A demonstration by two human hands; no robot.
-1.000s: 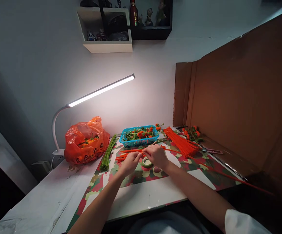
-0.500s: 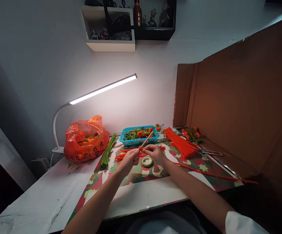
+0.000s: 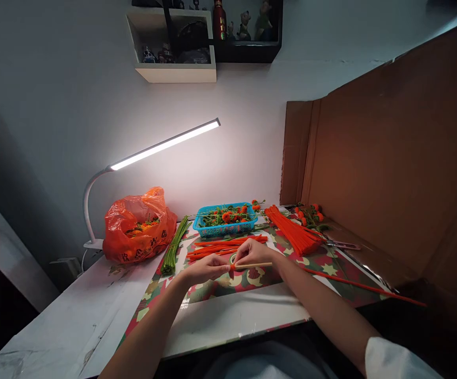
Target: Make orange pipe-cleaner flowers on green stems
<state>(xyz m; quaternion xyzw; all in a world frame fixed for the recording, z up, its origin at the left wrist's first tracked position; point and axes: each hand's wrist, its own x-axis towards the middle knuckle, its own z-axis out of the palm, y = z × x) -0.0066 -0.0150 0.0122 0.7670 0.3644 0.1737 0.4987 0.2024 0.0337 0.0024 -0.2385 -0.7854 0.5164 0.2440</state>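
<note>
A thin wooden stick (image 3: 257, 265) lies nearly level between my hands, with a small orange piece (image 3: 233, 267) at its left end. The fingertips of my left hand (image 3: 208, 268) pinch that orange piece from the left. My right hand (image 3: 252, 253) is closed at the same end, its fingers over the stick. A long red pipe cleaner (image 3: 362, 287) runs from beside my right forearm to the right. Behind my hands lie cut orange-red pipe cleaners (image 3: 216, 248). A roll of green tape (image 3: 233, 258) is mostly hidden by my right hand.
Behind stands a blue basket (image 3: 225, 230) of orange flowers. To its left are a green bundle (image 3: 175, 247), a red plastic bag (image 3: 137, 231) and a lamp (image 3: 88, 205). To the right are a red bundle (image 3: 293, 231), scissors (image 3: 344, 245) and a cardboard panel (image 3: 386, 158).
Both hands have moved down toward the table's front edge. The stick has swung from pointing up and away to lying nearly level toward the right. The tape roll is now mostly covered.
</note>
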